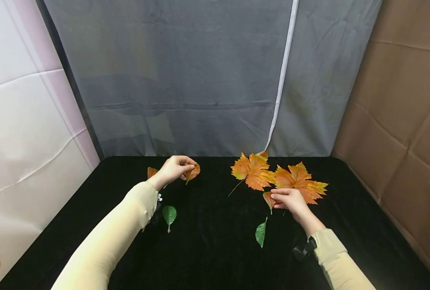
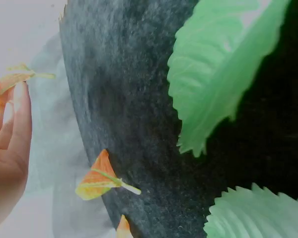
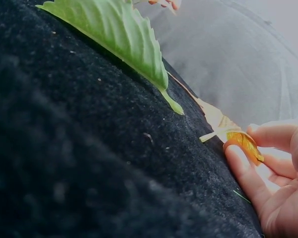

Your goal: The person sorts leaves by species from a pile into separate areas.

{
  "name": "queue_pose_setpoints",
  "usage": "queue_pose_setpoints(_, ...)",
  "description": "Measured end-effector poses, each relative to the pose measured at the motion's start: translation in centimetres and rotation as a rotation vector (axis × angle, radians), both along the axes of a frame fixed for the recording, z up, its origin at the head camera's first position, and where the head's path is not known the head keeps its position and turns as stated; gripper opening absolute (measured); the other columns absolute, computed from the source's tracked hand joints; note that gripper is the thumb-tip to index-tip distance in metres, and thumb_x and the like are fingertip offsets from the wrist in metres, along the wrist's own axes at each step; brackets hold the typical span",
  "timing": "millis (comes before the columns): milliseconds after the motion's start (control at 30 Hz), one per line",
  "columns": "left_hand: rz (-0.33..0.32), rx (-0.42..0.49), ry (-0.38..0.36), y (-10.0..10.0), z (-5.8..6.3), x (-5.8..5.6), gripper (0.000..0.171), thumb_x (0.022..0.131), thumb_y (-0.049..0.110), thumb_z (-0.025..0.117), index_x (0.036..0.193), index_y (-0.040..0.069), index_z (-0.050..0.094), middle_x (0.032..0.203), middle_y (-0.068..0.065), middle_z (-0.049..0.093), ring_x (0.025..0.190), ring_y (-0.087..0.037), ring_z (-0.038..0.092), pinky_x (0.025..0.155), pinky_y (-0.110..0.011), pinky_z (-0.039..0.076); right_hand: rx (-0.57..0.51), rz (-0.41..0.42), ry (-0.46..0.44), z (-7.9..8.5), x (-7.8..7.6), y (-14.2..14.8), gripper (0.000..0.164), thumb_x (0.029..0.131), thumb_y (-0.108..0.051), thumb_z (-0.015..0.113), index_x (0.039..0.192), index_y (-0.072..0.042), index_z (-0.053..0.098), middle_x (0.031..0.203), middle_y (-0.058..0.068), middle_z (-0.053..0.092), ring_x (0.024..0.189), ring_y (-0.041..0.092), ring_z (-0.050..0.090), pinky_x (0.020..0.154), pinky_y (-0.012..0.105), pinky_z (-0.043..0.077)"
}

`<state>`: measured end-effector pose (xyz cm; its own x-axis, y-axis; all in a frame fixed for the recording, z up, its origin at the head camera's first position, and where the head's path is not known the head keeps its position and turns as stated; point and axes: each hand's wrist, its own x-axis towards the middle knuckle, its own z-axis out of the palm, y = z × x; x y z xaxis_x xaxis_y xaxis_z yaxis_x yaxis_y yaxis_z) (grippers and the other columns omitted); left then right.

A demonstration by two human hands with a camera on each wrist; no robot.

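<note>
My left hand [image 1: 173, 168] pinches a small orange leaf [image 1: 193, 172] between thumb and fingers, toward the back of the black-covered table. In the left wrist view that leaf [image 2: 15, 79] is held up above the cloth, stem pointing away from the hand. Partly hidden behind the left wrist is another small orange leaf [image 1: 151, 172]. My right hand [image 1: 291, 200] pinches a small orange-red leaf [image 1: 268, 199] by its edge, low over the cloth, stem downward. Just beyond that hand lie two large orange maple leaves [image 1: 252, 172] [image 1: 302, 183], partly overlapping.
One green leaf [image 1: 169, 214] lies near the left forearm, another green leaf [image 1: 261, 233] in front of the right hand. The black cloth [image 1: 207, 253] covers the table. A grey curtain [image 1: 186, 80] hangs behind it, and a brown panel [image 1: 400, 121] stands at the right.
</note>
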<state>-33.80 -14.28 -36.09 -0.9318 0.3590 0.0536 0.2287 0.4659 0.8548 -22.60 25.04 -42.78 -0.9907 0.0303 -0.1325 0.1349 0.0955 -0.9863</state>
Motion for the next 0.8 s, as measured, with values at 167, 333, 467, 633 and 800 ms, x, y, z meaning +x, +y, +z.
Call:
queue_pose_setpoints(167, 0.022, -0.045, -0.035, -0.1, -0.6, -0.8, 0.018, 0.094, 0.008, 0.062, 0.107, -0.003, 0.068, 0.08, -0.006, 0.067, 0.065, -0.014, 0.06, 0.064, -0.041, 0.056, 0.015, 0.001, 0.003, 0.1, 0.1, -0.1, 0.039, 0.092, -0.002, 0.064, 0.124, 0.018, 0.054, 0.094, 0.009, 0.07, 0.065, 0.01, 0.065, 0.062, 0.025, 0.056)
queue_pose_setpoints(333, 0.057, -0.132, -0.006, -0.1, -1.0, -1.3, 0.015, 0.094, 0.007, 0.062, 0.103, -0.003, 0.069, 0.083, -0.008, 0.069, 0.062, -0.014, 0.061, 0.064, -0.044, 0.057, 0.026, 0.005, 0.001, 0.2, 0.0, -0.2, 0.04, 0.092, -0.003, 0.064, 0.124, 0.018, 0.055, 0.099, 0.013, 0.069, 0.066, 0.01, 0.066, 0.063, 0.026, 0.056)
queue_pose_setpoints(467, 0.049, -0.18, 0.022, -0.1, -1.1, -1.5, 0.015, 0.093, 0.006, 0.062, 0.102, -0.004, 0.069, 0.088, -0.011, 0.069, 0.062, -0.014, 0.061, 0.061, -0.042, 0.057, 0.032, -0.003, -0.004, 0.2, -0.1, -0.1, 0.039, 0.092, -0.003, 0.064, 0.124, 0.017, 0.055, 0.102, 0.015, 0.069, 0.067, 0.011, 0.066, 0.063, 0.026, 0.056)
queue_pose_setpoints(633, 0.041, -0.231, 0.038, 0.0, -1.3, -1.9, 0.015, 0.092, 0.005, 0.063, 0.1, -0.005, 0.07, 0.081, -0.009, 0.067, 0.06, -0.013, 0.06, 0.061, -0.04, 0.057, 0.032, -0.006, -0.006, 0.0, -0.3, 0.0, 0.039, 0.092, -0.003, 0.064, 0.124, 0.017, 0.055, 0.103, 0.015, 0.069, 0.067, 0.011, 0.066, 0.063, 0.027, 0.056)
queue_pose_setpoints(800, 0.038, -0.285, 0.045, 0.3, -1.9, -2.4, 0.013, 0.09, 0.006, 0.064, 0.097, -0.004, 0.07, 0.074, -0.007, 0.066, 0.057, -0.011, 0.06, 0.054, -0.03, 0.055, 0.03, -0.007, 0.0, -0.2, -0.3, 0.1, 0.038, 0.092, -0.001, 0.063, 0.123, 0.018, 0.055, 0.103, 0.017, 0.069, 0.066, 0.011, 0.065, 0.063, 0.027, 0.056)
